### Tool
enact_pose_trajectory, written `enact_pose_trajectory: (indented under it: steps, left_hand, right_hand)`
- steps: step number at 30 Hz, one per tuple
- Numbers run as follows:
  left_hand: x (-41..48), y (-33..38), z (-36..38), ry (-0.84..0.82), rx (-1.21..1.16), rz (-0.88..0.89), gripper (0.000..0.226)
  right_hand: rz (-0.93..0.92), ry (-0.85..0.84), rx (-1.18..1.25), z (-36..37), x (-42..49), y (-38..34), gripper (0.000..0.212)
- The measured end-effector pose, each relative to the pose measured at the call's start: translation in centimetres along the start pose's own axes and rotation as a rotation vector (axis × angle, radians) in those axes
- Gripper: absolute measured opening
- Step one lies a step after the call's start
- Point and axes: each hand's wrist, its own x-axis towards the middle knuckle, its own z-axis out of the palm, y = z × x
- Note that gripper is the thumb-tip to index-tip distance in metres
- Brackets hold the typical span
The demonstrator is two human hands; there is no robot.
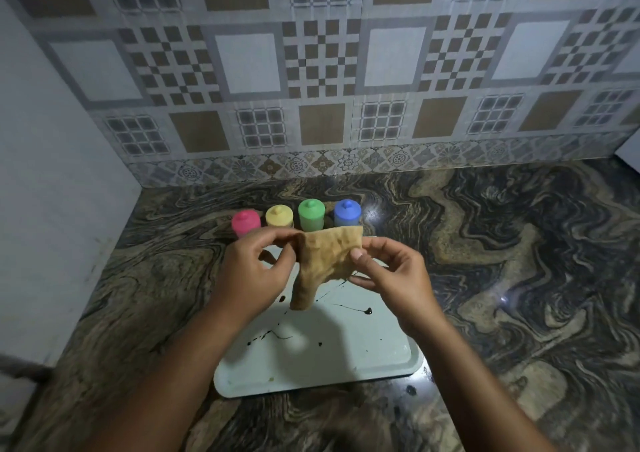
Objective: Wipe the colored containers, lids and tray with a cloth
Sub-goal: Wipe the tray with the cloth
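Both hands hold a tan cloth (323, 264) up above a pale tray (346, 354). My left hand (256, 275) pinches the cloth's left edge and my right hand (391, 275) pinches its right edge. One corner of the cloth hangs down. The tray lies flat on the counter and is marked with dark splashes and streaks. Behind it, in a row, stand a pink container (245, 222), a yellow container (278, 215), a green container (311, 213) and a blue container (347, 212), each capped with a lid of its own colour. The cloth hides the lower part of the blue one.
The marbled stone counter (502, 261) runs to a patterned tiled wall (318, 87) at the back and a plain white wall (52, 174) on the left. A dark spot (410, 389) sits on the counter by the tray's near right corner.
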Motion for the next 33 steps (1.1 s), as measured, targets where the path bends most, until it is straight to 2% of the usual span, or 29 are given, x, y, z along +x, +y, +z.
enact_pose_trajectory:
  steps: [3, 9, 12, 14, 16, 18, 24, 28, 30, 33]
  left_hand:
    - [-0.7, -0.7, -1.2, -0.031, 0.027, -0.017, 0.011]
    - [-1.5, -2.0, -1.9, -0.118, -0.124, -0.169, 0.015]
    - [-1.7, -2.4, -1.9, -0.175, -0.197, -0.285, 0.014]
    - [-2.1, -2.8, -1.9, -0.275, -0.238, -0.332, 0.019]
    - [-3.1, -3.1, -1.5, -0.356, -0.222, -0.344, 0.027]
    - [-4.3, -3.7, -0.7, -0.375, -0.170, -0.383, 0.026]
    - [-7.4, -6.7, 1.9, -0.460, -0.166, -0.693, 0.015]
    - [-7.4, -7.3, 3.4, -0.356, -0.216, -0.830, 0.036]
    - [-7.0, -7.7, 4.0, -0.274, -0.179, -0.846, 0.041]
    - [-6.2, -8.6, 5.0, -0.185, -0.118, -0.800, 0.034]
  right_hand:
    - [-0.064, -0.007, -0.094, -0.2, -0.1, -0.5, 0.013]
    - [-0.171, -0.076, -0.233, 0.9, -0.4, -0.6, 0.008]
    - [-0.121, -0.124, -0.264, 1.2, -0.3, 0.3, 0.004]
    - [-0.028, -0.165, -0.257, 1.1, -0.2, 1.4, 0.008]
    - [0.061, -0.174, -0.247, 1.1, -0.4, 2.6, 0.009]
    - [0.097, -0.155, -0.289, 0.8, -0.5, 4.1, 0.008]
    - [-0.017, -0.113, -0.669, 0.0, 0.9, 8.1, 0.005]
    - [-0.066, -0.137, -0.845, 1.4, 3.8, 8.5, 0.005]
    - [-0.061, -0.161, -0.922, 2.1, 5.7, 8.8, 0.009]
    - [-0.076, -0.186, -1.051, 3.2, 8.5, 8.9, 0.015]
